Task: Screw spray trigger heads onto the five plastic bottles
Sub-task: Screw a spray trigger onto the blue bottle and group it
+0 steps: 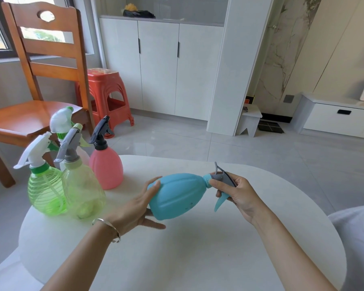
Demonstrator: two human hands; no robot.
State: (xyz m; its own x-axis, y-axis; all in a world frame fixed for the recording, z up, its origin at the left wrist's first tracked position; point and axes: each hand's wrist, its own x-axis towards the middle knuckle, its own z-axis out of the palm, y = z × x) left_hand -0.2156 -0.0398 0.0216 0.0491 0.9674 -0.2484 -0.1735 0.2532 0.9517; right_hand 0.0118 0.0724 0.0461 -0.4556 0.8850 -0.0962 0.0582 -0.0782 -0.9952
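Fingers [214, 182] of our right hand [237, 194] pinch the grey trigger head [223, 178] at the neck of the blue bottle [177, 196], which our left hand [143, 208] holds by its base, sideways over the table [198, 259]. Looks like the fifth and last: the pink bottle [106, 169] and the rest stand headed. Next we need straight, even turns until the collar seats.

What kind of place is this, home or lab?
Most likely a home, a living or dining area: a wooden chair, a red plastic stool and built-in white cabinets stand beyond the round white table, over a tiled floor.
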